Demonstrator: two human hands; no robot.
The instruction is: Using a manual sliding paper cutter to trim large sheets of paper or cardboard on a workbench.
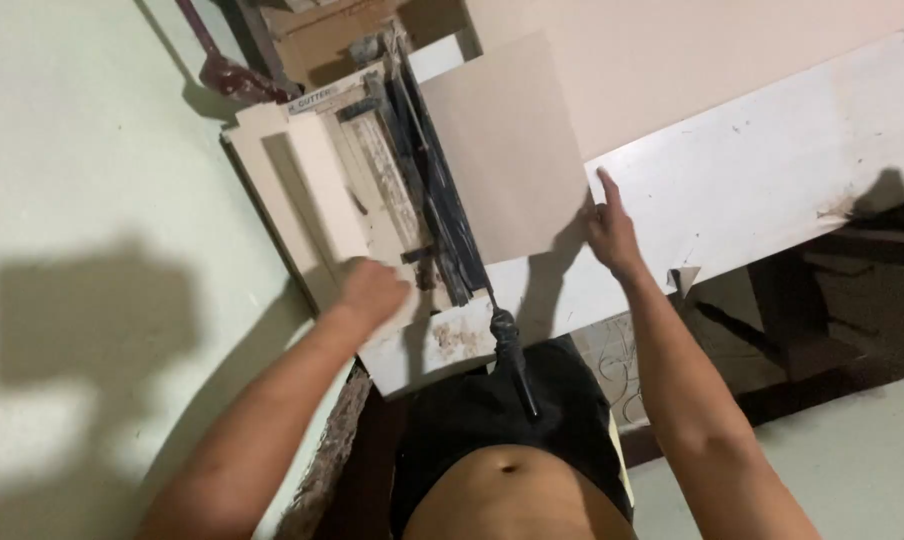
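There is one view only, from a camera on the person's head. It looks steeply down the bare torso and both forearms onto the white bench point(772, 170), close enough that the paper cutter point(412, 200) fills the upper middle. The frame sits tilted, so the bench edge runs diagonally; wall at left, floor lower right.

Left hand point(370, 292): loosely curled, knuckles up, fingers tucked under and blurred, so its exact grip can't be made out. Left forearm runs in from the near left, angled up toward centre, elbow bent. Right hand point(608, 226): flat and extended, index finger pointing far, palm down. Right forearm comes in from the near right, straight, leaning slightly left. Both arms bare. Hands well apart.
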